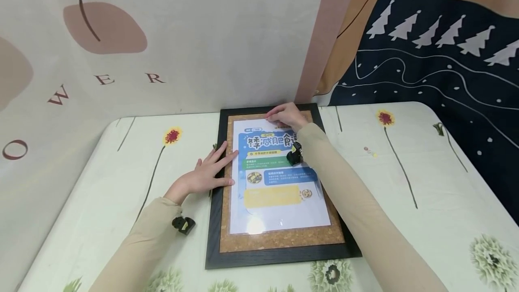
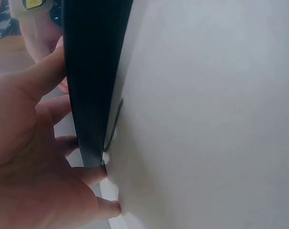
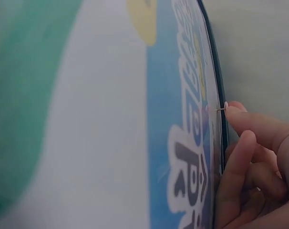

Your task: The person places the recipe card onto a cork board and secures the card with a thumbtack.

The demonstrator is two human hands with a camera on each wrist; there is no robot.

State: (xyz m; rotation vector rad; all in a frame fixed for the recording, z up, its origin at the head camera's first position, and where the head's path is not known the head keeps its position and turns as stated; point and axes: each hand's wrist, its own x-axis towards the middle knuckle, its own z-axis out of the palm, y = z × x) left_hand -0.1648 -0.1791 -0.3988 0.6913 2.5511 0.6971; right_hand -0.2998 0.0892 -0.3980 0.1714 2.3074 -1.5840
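Note:
A laminated poster [image 1: 284, 220] with blue, green and yellow panels lies on a cork board [image 1: 279, 242] in a black frame [image 1: 214, 233]. My left hand [image 1: 198, 178] rests with spread fingers over the frame's left side, some fingertips reaching the poster's edge. In the left wrist view, its fingers lie across the dark frame edge. My right hand [image 1: 289, 116] is at the top of the poster. Thumb and finger there pinch a pushpin [image 3: 221, 109], its thin metal needle pointing at the poster's top margin. Whether the tip touches the sheet cannot be told.
The board lies on a table covered by a pale flowered cloth [image 1: 93, 202]. Behind it hangs a printed cloth [image 1: 227, 35], with a dark tree-patterned part [image 1: 421, 66] at the right. A few small coloured bits [image 1: 369, 150] appear on the tablecloth, right of the board.

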